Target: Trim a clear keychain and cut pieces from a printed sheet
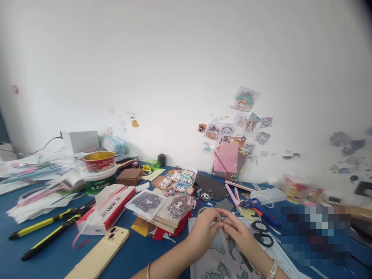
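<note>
My left hand (205,226) and my right hand (236,228) meet above a printed sheet (213,257) with green cartoon figures. The left fingers are pinched together; whatever lies between them is hidden or too small to make out. A dark slim tool (244,259) slants out under my right palm, its upper end hidden by the curled fingers, so its kind does not show. Left of my hands sits a pile of cartoon cutouts (177,208) on coloured paper. Black-handled scissors (263,234) lie just right of my right hand.
A cream phone (99,254), long yellow-and-black-handled pliers (54,224), a red-and-white box (109,207) and stacked tubs (99,172) occupy the left. On the right lie a blue-handled tool (269,217) and a white power bank (269,197). Stickers (245,100) cover parts of the wall behind.
</note>
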Demonstrator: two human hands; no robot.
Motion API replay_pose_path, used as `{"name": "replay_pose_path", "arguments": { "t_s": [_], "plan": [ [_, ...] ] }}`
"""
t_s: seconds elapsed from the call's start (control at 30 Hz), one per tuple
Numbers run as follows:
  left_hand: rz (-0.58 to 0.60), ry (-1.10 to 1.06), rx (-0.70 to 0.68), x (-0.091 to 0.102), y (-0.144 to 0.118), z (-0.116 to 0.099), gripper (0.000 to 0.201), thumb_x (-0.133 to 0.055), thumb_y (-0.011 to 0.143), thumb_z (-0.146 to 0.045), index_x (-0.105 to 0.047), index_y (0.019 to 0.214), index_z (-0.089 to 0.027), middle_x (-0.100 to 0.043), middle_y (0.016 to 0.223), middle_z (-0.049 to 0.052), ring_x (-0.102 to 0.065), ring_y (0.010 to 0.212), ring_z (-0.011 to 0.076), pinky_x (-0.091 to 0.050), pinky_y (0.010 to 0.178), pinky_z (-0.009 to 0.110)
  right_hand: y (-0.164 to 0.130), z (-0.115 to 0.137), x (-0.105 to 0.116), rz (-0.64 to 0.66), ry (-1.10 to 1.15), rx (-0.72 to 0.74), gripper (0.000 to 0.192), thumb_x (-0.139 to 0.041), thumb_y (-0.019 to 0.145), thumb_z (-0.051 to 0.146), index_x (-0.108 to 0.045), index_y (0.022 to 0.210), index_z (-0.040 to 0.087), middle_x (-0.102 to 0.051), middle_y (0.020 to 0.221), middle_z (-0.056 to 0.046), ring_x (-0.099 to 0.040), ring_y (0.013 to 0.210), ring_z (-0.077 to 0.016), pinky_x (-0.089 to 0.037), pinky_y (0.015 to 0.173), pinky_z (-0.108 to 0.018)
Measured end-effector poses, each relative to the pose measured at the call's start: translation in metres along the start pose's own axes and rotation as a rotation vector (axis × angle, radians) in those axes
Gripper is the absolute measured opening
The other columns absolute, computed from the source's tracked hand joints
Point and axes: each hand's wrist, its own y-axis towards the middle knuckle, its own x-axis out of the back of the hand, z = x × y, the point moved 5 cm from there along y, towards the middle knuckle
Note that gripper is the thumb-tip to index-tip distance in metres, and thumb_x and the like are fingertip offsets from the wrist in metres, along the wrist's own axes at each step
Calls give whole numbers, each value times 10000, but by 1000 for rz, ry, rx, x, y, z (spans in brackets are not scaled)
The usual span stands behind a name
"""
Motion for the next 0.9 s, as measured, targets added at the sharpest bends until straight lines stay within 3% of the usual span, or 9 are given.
{"name": "replay_pose_path", "arguments": {
  "t_s": [0.13,0.33,0.63,0.8,0.9],
  "plan": [
    [33,-14,-37,-1,-2,-2,86,-522,743,-131,-555,791,-193,-549,926,46,-492,931,175,-382,838,284,0,-1,4,-11,28,-36,558,-521,752,447,-430,1210,142,-401,528,56,-396,447,-112,-360,448,-243],
    [47,22,-51,0,-4,2,172,-542,752,-170,-582,911,-219,-499,1017,62,-476,990,187,-372,885,309,-1,-2,8,-101,64,-69,568,-550,715,454,-481,1181,137,-409,498,57,-390,431,-111,-347,437,-238],
    [-18,44,82,2,-4,14,344,-684,633,-204,-577,960,-207,-540,1036,55,-501,989,208,-387,867,320,1,-8,13,-76,26,-107,530,-576,692,390,-506,1152,135,-374,502,65,-416,451,-125,-365,436,-239],
    [5,-15,142,-2,-3,21,493,-686,641,-246,-544,1110,-190,-600,1060,73,-522,992,211,-394,879,323,-1,-12,8,-62,5,-108,531,-566,695,401,-523,1152,134,-407,501,55,-430,441,-130,-371,443,-247],
    [-4,-37,156,-3,-3,20,508,-707,619,-229,-569,1105,-171,-615,1082,86,-538,997,212,-397,893,308,-1,-18,6,-114,30,-90,528,-558,696,420,-534,1139,133,-383,499,57,-418,435,-128,-355,424,-241]
  ]
}}
